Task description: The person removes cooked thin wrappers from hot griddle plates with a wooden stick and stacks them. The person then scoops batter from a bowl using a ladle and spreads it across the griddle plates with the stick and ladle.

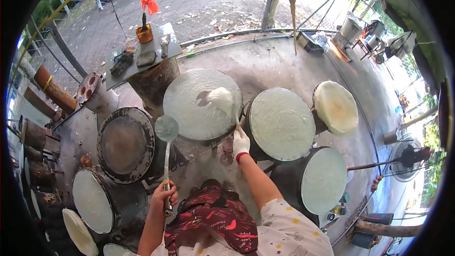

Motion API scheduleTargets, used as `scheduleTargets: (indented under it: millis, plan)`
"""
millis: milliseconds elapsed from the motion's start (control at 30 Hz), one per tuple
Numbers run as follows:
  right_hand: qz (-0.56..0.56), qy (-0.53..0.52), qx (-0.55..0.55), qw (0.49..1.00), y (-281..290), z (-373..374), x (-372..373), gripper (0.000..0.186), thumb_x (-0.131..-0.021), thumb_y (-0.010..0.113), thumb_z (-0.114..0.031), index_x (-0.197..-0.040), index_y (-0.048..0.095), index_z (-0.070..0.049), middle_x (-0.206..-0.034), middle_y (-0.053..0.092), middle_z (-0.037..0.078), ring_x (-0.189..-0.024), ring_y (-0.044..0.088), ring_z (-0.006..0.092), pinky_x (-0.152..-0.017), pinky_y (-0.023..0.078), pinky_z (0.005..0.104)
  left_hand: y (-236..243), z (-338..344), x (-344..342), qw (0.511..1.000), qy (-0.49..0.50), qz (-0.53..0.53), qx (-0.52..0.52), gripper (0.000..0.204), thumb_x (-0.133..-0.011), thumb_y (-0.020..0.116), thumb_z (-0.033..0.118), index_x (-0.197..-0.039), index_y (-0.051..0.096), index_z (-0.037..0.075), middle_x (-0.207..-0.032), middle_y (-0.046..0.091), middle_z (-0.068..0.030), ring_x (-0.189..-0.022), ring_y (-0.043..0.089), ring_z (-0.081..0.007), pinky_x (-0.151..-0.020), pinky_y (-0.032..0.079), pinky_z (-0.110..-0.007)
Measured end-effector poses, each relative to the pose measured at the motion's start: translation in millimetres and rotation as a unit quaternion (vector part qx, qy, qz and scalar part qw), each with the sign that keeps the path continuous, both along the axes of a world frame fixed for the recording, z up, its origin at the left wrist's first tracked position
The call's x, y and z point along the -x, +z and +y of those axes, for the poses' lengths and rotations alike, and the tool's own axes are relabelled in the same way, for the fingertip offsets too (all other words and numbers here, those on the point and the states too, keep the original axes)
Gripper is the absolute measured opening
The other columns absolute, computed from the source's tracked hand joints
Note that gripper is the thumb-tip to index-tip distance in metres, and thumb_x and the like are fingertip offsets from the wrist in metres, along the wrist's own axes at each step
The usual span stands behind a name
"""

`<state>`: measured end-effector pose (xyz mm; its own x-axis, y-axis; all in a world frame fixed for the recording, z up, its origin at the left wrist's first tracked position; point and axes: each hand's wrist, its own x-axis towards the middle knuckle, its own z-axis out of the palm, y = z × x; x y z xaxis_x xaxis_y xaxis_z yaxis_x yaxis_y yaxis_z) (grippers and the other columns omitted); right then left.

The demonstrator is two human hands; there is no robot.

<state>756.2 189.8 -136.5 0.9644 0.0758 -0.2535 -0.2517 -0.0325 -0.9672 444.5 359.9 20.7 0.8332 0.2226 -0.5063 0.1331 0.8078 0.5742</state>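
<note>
My left hand (164, 194) is closed round the handle of a long ladle (167, 129), its round, pale-smeared end raised beside the far griddle. In a white glove with a red cuff, my right hand (241, 142) reaches to that griddle's near right edge. From its closed fingers a narrow pale strip runs up to a blurred white mass (221, 99); whether the strip is a tool's handle or a strand of batter I cannot tell. Wet, whitish batter (189, 116) covers most of the far griddle, with a darker bare patch beside the mass.
More batter-coated griddles (282, 124) curve round to the right and left. A bare, brown-centred griddle (124, 144) sits to the left. One flatbread (336, 108) lies at the right, its edge lifted. A small table (156, 57) holds an orange pot; a fan (406, 159) stands far right.
</note>
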Motion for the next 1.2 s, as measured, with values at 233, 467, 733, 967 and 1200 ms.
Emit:
scheduleTargets:
  millis: [233,467,733,967,1200]
  plan:
    - [-0.061,0.219,0.148,0.962,19.1,8.4,-50.7,0.037,-0.087,0.053,-0.022,-0.12,0.058,-0.004,-0.109,0.064,0.018,-0.099,0.063,0.0237,-0.084,0.046,0.0304,1.2,-14.7,-19.4,0.998,-0.006,0.042,0.049,0.025,-0.08,0.053,-0.002,-0.103,0.045,0.003,-0.078,0.047,-0.0074,-0.052,0.043,-0.013,-0.042,0.036,-0.026]
    - [0.003,0.228,0.154,0.961,7.4,6.3,-55.5,0.036,-0.087,0.055,-0.02,-0.12,0.059,-0.005,-0.101,0.067,0.014,-0.09,0.061,0.0154,-0.083,0.045,0.028,-7.4,-35.2,-27.6,0.991,-0.01,0.107,0.073,0.019,-0.086,0.053,0.003,-0.103,0.047,0.005,-0.078,0.048,-0.0069,-0.049,0.039,-0.01,-0.039,0.033,-0.023]
    - [-0.052,0.289,0.081,0.953,5.2,6.6,-93.1,0.033,-0.088,0.052,-0.016,-0.116,0.061,-0.002,-0.097,0.067,0.008,-0.079,0.058,0.0107,-0.073,0.045,0.0214,-18.0,-21.9,-69.9,0.984,-0.028,0.172,0.019,0.008,-0.089,0.053,0.01,-0.092,0.045,0.008,-0.064,0.043,-0.0016,-0.042,0.037,-0.0083,-0.035,0.032,-0.023]
    - [0.312,0.046,-0.095,0.944,13.1,-56.3,6.0,0.028,-0.091,0.053,-0.029,-0.116,0.058,-0.017,-0.062,0.05,-0.001,-0.039,0.037,0.0097,-0.035,0.029,0.0268,-40.9,-17.3,-141.1,0.938,-0.048,0.214,-0.267,0.012,-0.084,0.053,0.009,-0.089,0.043,0.006,-0.061,0.044,-0.0034,-0.04,0.041,-0.0129,-0.035,0.036,-0.029]
    - [0.29,0.164,-0.069,0.94,25.6,7.2,63.8,0.035,-0.09,0.052,-0.025,-0.123,0.057,-0.016,-0.063,0.049,-0.004,-0.041,0.037,0.0076,-0.037,0.03,0.0233,-33.9,-33.2,-182.7,0.965,-0.053,0.172,-0.193,0.01,-0.083,0.054,0.008,-0.084,0.044,0.005,-0.062,0.045,-0.0033,-0.041,0.043,-0.012,-0.036,0.035,-0.028]
